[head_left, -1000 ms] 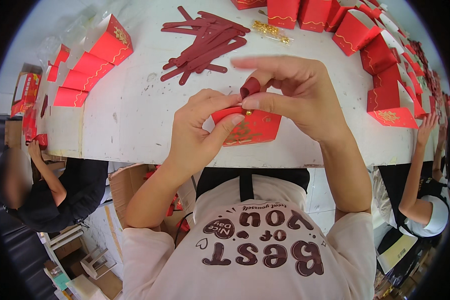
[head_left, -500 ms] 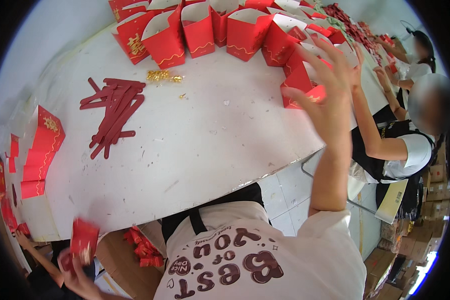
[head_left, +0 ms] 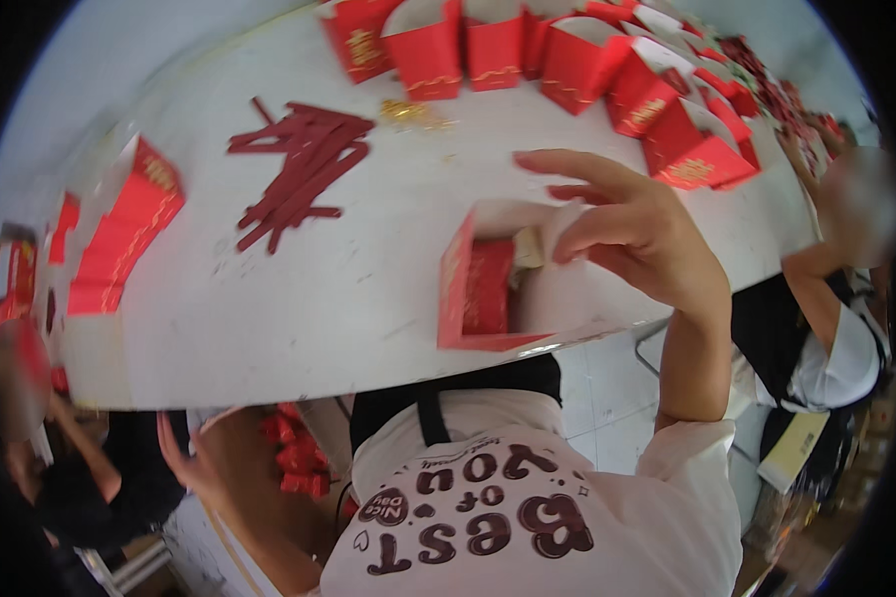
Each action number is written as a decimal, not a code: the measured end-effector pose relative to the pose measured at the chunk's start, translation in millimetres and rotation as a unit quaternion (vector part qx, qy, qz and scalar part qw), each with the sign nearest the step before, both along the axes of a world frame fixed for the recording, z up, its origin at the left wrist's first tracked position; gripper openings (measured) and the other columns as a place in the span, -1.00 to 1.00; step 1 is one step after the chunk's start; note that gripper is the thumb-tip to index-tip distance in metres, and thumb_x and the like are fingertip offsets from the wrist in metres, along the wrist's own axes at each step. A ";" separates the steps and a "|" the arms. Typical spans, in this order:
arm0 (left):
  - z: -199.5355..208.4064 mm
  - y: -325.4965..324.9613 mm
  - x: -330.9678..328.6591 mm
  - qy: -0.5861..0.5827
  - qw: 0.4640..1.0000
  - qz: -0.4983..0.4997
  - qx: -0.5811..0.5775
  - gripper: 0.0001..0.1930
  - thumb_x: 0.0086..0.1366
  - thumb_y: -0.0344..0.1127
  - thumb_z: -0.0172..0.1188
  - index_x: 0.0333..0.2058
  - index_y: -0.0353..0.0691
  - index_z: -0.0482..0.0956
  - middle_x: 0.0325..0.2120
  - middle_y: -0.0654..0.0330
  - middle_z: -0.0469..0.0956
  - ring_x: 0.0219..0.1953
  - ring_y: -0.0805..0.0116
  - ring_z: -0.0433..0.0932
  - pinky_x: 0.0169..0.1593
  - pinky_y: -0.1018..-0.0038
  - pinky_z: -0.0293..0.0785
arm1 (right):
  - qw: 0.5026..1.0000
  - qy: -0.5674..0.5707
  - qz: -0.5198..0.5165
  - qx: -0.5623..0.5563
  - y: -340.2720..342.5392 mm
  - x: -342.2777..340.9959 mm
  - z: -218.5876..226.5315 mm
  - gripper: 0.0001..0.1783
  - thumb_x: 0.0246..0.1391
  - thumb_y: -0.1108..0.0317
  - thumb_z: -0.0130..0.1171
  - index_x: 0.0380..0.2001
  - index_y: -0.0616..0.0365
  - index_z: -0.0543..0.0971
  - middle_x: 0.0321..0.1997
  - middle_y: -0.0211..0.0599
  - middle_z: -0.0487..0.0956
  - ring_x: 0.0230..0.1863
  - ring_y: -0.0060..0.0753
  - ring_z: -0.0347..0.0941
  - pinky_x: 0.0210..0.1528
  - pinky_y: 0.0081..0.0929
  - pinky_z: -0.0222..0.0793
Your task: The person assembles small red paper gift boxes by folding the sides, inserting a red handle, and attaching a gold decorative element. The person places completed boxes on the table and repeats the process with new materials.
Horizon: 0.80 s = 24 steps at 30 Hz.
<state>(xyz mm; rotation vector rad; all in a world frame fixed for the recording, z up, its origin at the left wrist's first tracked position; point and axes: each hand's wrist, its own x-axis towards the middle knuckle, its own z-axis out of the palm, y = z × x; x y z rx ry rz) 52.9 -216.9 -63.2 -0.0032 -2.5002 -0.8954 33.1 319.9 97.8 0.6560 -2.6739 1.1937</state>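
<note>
A red paper box [head_left: 453, 298] with a pale inside stands near the table's front edge, its open top facing up. Inside are a red packet [head_left: 489, 289] and a small beige piece [head_left: 529, 249]. My right hand [head_left: 652, 229] is over the box's right side, fingers curved and apart; whether a fingertip touches the wall I cannot tell. Low at the left, off the table's edge, my left hand [head_left: 191, 458] has its fingers stretched, with nothing in it. Beneath it is a brown carton [head_left: 259, 488], next to several red packets [head_left: 299, 453].
Red boxes [head_left: 423, 50] line the back and right of the table [head_left: 338, 308]. A pile of dark red strips [head_left: 304, 164] lies left of centre, gold bits [head_left: 413, 114] behind it. More red card pieces [head_left: 119, 244] overlap at left. Co-workers sit at right [head_left: 836, 338] and left [head_left: 119, 478].
The red box now stands near the front edge, my right hand having come down toward it from the back row. My left hand no longer holds a red packet. The view has shifted.
</note>
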 end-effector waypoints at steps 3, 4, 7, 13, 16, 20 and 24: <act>67.3 123.8 -39.7 -0.039 0.952 -0.254 0.167 0.32 -0.41 0.20 0.48 0.26 -0.36 -0.05 0.20 -0.14 0.13 0.21 -0.01 0.22 0.22 0.14 0.13 | 0.982 0.077 0.172 -0.006 -45.8 -43.9 -14.3 -0.81 -0.26 0.69 0.19 -0.54 0.16 0.53 0.15 -0.17 0.41 -0.08 -0.09 0.49 -0.04 -0.34 0.45; 70.8 144.3 -60.8 -0.027 0.909 -0.401 0.108 0.42 -0.52 0.20 0.52 0.28 -0.35 -0.10 0.28 -0.13 -0.05 0.31 0.07 0.01 0.31 0.18 -0.10 | 0.981 0.055 0.185 -0.010 -53.3 -51.5 -14.2 -0.75 -0.28 0.70 0.18 -0.49 0.11 0.57 0.15 -0.18 0.41 -0.05 -0.07 0.46 -0.05 -0.38 0.45; 75.9 218.5 -76.7 -0.146 0.806 -0.513 0.256 0.39 -0.48 0.02 0.59 0.29 -0.32 -0.12 0.29 -0.07 -0.07 0.32 0.14 0.00 0.29 0.25 -0.03 | 0.976 0.116 0.179 -0.055 -72.2 -51.5 -15.9 -0.64 -0.17 0.72 0.09 -0.27 0.11 0.59 0.22 0.00 0.32 0.17 -0.03 0.33 0.11 -0.21 0.32; 48.5 256.1 -65.4 -0.095 0.797 -0.508 0.313 0.02 -0.05 -0.22 0.44 0.27 -0.32 -0.06 0.11 -0.02 0.17 0.20 0.13 0.16 0.20 0.27 0.15 | 0.856 0.134 -0.001 -0.499 -87.9 31.8 -116.6 -0.28 0.08 0.30 0.18 0.25 0.17 0.11 0.31 0.26 0.05 0.35 0.15 0.00 0.31 -0.05 -0.03; 31.4 256.7 -45.1 0.015 0.821 -0.493 0.287 -0.24 0.23 -0.16 0.15 0.27 -0.33 -0.05 0.16 -0.18 0.08 0.26 -0.02 0.02 0.19 0.19 0.14 | 0.922 0.118 -0.046 -0.366 -104.4 38.1 -123.0 -0.26 0.00 0.34 0.26 0.24 0.11 0.20 0.33 0.28 0.03 0.36 0.16 -0.03 0.30 -0.13 -0.03; 14.4 264.1 -36.3 0.067 0.851 -0.445 0.270 -0.35 0.27 -0.14 0.11 0.21 -0.37 0.11 0.21 -0.24 0.04 0.23 -0.05 0.11 0.20 0.15 0.14 | 0.911 0.143 -0.060 -0.383 -105.9 34.2 -130.8 -0.42 -0.04 0.43 0.27 0.10 0.19 0.40 0.30 0.23 0.10 0.30 0.11 0.09 0.25 -0.16 0.04; 12.3 267.5 -32.8 0.052 0.772 -0.447 0.449 -0.43 0.16 -0.25 0.27 0.10 -0.35 0.34 0.20 -0.25 0.09 0.20 -0.10 0.20 0.20 0.12 0.16 | 0.885 0.119 0.009 -0.450 -101.6 28.8 -140.2 -0.55 -0.09 0.46 0.31 -0.06 0.25 0.52 0.25 0.18 0.18 0.21 0.04 0.20 0.20 -0.15 0.12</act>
